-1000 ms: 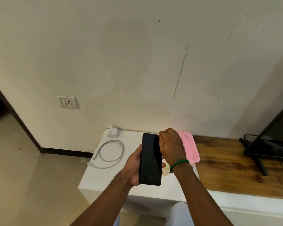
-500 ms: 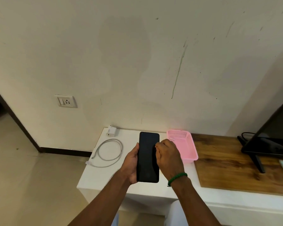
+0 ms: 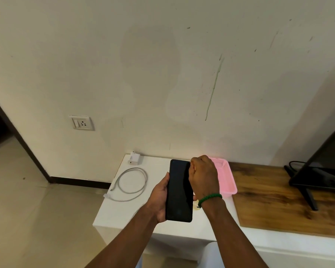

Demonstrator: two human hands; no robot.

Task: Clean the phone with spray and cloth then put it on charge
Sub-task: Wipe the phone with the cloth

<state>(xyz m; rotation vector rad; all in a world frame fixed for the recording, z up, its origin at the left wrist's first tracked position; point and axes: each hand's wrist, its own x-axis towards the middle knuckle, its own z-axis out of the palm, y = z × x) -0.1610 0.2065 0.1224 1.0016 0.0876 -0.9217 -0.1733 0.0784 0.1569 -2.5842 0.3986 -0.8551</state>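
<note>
My left hand [image 3: 161,200] grips a black phone [image 3: 179,190] by its left edge and holds it upright, dark screen toward me, above the white table [image 3: 124,213]. My right hand [image 3: 204,176] is a fist with curled fingers against the phone's upper right edge. No cloth shows in that hand, and no spray bottle is in view. A coiled white cable [image 3: 132,183] lies on the table to the left. A white charger plug [image 3: 133,158] sits at the back left corner. A wall socket [image 3: 81,122] is up on the left.
A pink basket [image 3: 227,180] stands right behind my right hand. A small pale object [image 3: 196,206] lies on the table under my right wrist. To the right are a wooden top [image 3: 269,200] and a black screen on a stand [image 3: 321,171].
My right fist slid down the phone's right side to mid-screen, then back up to the top edge. My left hand kept its hold on the phone.
</note>
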